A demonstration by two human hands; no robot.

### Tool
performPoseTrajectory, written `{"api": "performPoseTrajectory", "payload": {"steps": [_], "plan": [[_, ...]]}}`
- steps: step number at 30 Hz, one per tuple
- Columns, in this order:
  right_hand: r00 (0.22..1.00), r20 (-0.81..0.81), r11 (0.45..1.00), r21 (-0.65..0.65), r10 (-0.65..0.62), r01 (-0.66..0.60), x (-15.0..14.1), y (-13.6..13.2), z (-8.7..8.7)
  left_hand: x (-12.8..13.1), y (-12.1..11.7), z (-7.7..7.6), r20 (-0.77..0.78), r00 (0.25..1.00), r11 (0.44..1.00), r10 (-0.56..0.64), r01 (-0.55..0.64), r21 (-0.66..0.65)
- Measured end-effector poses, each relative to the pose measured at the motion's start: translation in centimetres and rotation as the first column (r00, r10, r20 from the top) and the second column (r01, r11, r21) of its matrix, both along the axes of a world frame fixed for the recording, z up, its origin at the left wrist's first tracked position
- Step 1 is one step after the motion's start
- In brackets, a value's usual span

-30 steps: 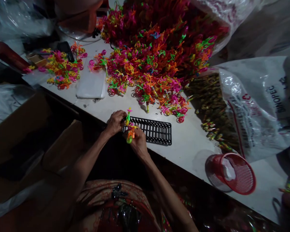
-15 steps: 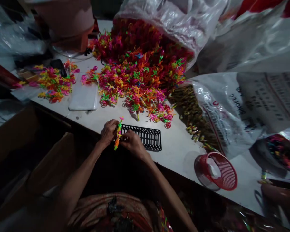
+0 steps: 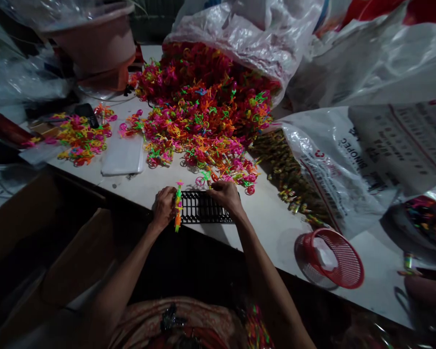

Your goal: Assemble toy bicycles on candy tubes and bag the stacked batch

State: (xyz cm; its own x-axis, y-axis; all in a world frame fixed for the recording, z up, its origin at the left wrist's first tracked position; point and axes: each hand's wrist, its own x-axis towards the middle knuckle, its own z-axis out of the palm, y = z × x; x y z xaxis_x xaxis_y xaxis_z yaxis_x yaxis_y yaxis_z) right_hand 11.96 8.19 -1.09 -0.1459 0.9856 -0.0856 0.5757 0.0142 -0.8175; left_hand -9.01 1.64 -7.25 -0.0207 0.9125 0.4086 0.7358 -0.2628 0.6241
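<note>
A black slotted plastic rack (image 3: 195, 207) lies near the front edge of the table. Along its left end stands a row of small bright plastic pieces (image 3: 178, 208) in green, yellow, pink and orange. My left hand (image 3: 164, 206) is closed around that end, its fingertips partly hidden behind the row. Over the rack's far right part, my right hand (image 3: 226, 196) pinches a small plastic toy (image 3: 205, 176), green and pink, at the near edge of the pile. The exact grip is too small to see clearly. Beyond the rack spreads a large heap of similar colourful plastic toys (image 3: 199, 121).
A clear plastic sack (image 3: 247, 43) spills the heap. To the right, a white printed sack (image 3: 319, 145) holds thin brownish sticks (image 3: 279, 165). A red mesh basket (image 3: 339, 257) stands at the front right. Clear bags (image 3: 122, 154) and a smaller toy pile (image 3: 82, 138) lie left.
My right hand has moved from beside the coloured row, rightward and away from me, to the pile's near edge. My left hand stays at the rack's left end. The camera view has shifted slightly.
</note>
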Motion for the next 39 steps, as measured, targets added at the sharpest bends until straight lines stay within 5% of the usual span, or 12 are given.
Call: {"api": "performPoseTrajectory", "payload": {"steps": [5, 14, 22, 32, 39], "plan": [[0.995, -0.102, 0.999, -0.033, 0.010, -0.014, 0.5, -2.2, -0.2, -0.2, -0.2, -0.2, 0.016, 1.000, 1.000, -0.018, 0.018, -0.002], [0.901, -0.428, 0.991, -0.068, 0.073, -0.112, -5.3, -1.6, -2.7, -0.3, 0.0, 0.5, 0.012, 1.000, 0.999, -0.020, 0.020, -0.031], [0.923, -0.329, 0.973, -0.051, 0.197, -0.226, -5.6, -1.1, -2.4, 0.0, -0.2, 0.3, -0.006, 1.000, 0.999, -0.026, 0.026, 0.025], [0.935, -0.353, 0.999, 0.010, 0.041, -0.040, -4.2, -2.0, -1.3, 0.2, -0.3, 0.5, 0.002, 1.000, 0.999, -0.016, 0.016, -0.035], [0.924, -0.380, 0.995, -0.075, 0.036, -0.070, -5.2, -2.3, -2.2, 0.1, -0.3, 0.5, 0.011, 1.000, 0.996, -0.014, 0.015, -0.088]]}}
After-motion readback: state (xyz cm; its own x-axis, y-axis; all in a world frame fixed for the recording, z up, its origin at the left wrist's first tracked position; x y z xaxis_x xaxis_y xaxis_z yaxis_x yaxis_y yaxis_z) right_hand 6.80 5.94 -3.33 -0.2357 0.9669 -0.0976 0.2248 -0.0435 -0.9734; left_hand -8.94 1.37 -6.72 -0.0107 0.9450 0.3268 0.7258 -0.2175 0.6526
